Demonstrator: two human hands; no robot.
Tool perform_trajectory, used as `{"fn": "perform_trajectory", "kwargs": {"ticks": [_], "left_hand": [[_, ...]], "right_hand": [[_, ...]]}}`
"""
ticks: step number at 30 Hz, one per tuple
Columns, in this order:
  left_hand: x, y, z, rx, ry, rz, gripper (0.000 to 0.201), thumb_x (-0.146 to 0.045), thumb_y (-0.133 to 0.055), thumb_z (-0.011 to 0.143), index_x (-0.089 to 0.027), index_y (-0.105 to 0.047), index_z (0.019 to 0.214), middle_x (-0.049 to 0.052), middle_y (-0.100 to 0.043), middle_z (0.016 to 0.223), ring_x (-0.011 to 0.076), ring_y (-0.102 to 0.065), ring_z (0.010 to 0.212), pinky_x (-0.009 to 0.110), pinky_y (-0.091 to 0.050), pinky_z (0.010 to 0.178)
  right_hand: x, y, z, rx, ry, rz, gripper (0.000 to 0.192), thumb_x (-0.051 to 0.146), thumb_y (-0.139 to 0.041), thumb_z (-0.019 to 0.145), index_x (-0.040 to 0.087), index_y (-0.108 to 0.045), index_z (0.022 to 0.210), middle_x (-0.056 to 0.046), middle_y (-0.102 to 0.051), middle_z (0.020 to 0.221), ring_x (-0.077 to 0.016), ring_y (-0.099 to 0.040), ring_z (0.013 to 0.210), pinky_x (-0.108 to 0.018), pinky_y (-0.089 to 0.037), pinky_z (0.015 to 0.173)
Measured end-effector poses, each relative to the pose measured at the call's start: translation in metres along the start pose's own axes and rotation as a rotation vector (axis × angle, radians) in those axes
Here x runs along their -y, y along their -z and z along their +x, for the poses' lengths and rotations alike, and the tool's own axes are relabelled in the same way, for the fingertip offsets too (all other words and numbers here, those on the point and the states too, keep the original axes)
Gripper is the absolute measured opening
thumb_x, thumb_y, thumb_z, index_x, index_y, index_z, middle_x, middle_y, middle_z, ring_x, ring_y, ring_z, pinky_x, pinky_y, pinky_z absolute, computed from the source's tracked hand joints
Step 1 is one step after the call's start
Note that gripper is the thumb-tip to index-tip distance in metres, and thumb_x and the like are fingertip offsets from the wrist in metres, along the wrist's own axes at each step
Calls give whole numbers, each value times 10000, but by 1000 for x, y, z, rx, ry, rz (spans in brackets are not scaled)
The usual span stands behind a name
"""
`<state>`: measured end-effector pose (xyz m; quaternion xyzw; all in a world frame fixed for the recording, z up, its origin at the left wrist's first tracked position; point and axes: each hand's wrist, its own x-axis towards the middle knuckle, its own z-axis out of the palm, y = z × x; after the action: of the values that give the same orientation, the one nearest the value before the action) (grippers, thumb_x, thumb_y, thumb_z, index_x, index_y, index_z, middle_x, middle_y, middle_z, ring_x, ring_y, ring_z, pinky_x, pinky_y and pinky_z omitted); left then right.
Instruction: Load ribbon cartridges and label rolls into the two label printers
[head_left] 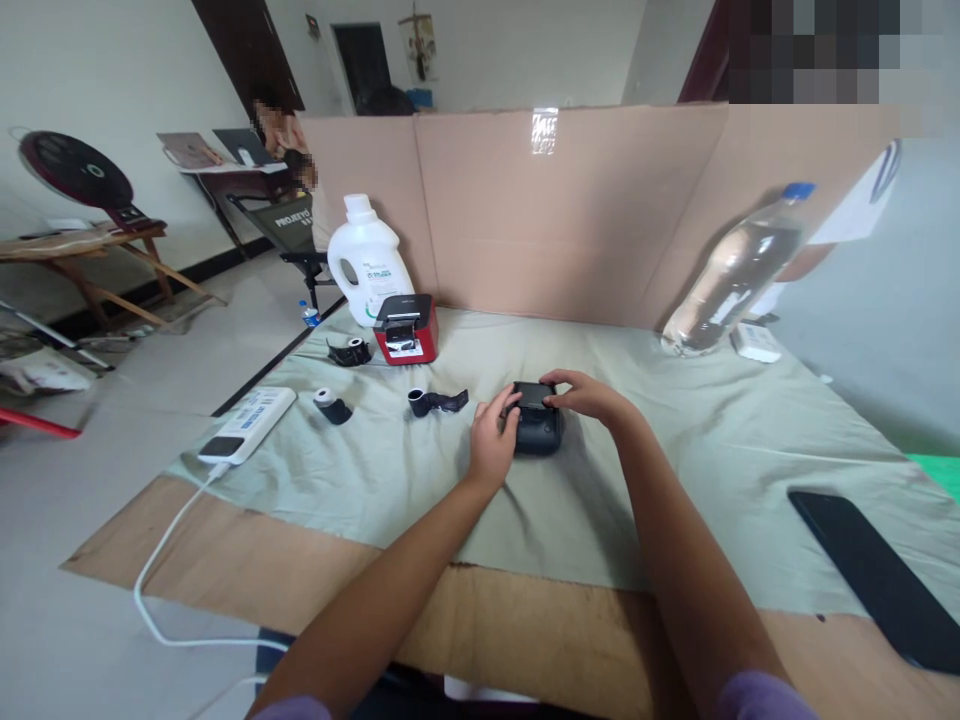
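Observation:
A small black printer point(537, 428) sits on the pale green cloth point(675, 450) in the middle of the table. My left hand point(493, 438) grips its left side. My right hand point(587, 395) rests on its top right edge, fingers over the lid. A paper roll with a black strip point(436, 402) lies just left of the printer, and another small roll point(331, 405) lies further left. A red and black printer point(406, 328) stands behind them, with a black roll point(351, 351) beside it.
A white jug point(369, 258) and a clear water bottle point(731, 272) stand against the cardboard wall point(600, 210). A white power strip point(247, 424) with a cable lies at the left edge, and a black phone point(877, 575) at the right front. Another person sits at a desk far behind.

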<state>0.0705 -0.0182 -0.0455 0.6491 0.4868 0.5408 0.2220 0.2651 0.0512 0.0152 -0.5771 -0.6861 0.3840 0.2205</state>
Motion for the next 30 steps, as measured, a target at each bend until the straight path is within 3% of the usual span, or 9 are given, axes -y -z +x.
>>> {"fn": "perform_trajectory", "kwargs": {"ticks": [2,9,15,19,22,25,28,30], "left_hand": [[2,0,2,0,57,-11,403,-224,-538,977,-211,-580,1378,62,-733,1220,195,-630,1085,349,-489,1002],[0,3,5,61,50,71,398,-134,-484,960,-217,-609,1329,45,-743,1209,198,-646,1123,367,-510,1017],[-1,2,7,87,-29,211,421,-42,-468,905,-225,-669,1227,43,-743,1195,208,-668,1110,393,-500,1038],[2,4,5,63,-48,168,413,-52,-476,904,-219,-677,1224,46,-747,1175,199,-674,1093,374,-514,1031],[4,6,5,59,-70,154,416,-59,-479,907,-217,-677,1238,44,-745,1183,199,-672,1089,377,-514,1038],[5,8,5,71,-70,176,424,-56,-483,904,-217,-677,1245,48,-743,1181,208,-670,1090,386,-518,1034],[5,8,5,78,-71,190,411,-48,-495,899,-193,-684,1234,67,-747,1155,218,-668,1091,388,-516,1035],[5,8,4,80,-66,177,418,-44,-484,904,-190,-680,1244,66,-746,1164,208,-665,1098,371,-510,1046]], "right_hand": [[0,-1,0,-31,-41,25,404,205,-745,735,185,-724,1138,-111,-686,1241,-245,-657,1046,-359,-498,968],[-2,-5,0,-69,-130,61,449,249,-790,710,215,-714,1152,-115,-684,1252,-217,-661,892,-334,-538,816],[2,-16,0,-121,-159,36,480,165,-728,706,202,-693,1183,-134,-676,1263,-188,-657,784,-333,-547,766],[10,-15,-2,-114,-156,-89,459,148,-705,746,147,-684,1204,-161,-670,1274,-249,-684,962,-358,-534,885],[35,-5,-14,-151,-106,-236,426,182,-725,758,139,-700,1181,-175,-676,1256,-304,-654,1102,-416,-493,993],[85,5,-56,-153,127,-220,348,261,-644,840,210,-712,1178,-123,-692,1229,-276,-672,1040,-433,-511,972],[134,-4,-135,-1,524,-65,360,388,-537,917,369,-682,1246,-19,-706,1205,-242,-664,1082,-396,-549,920],[144,-25,-195,176,682,-49,405,516,-568,857,500,-656,1252,33,-729,1089,-243,-676,1047,-378,-589,782]]}}
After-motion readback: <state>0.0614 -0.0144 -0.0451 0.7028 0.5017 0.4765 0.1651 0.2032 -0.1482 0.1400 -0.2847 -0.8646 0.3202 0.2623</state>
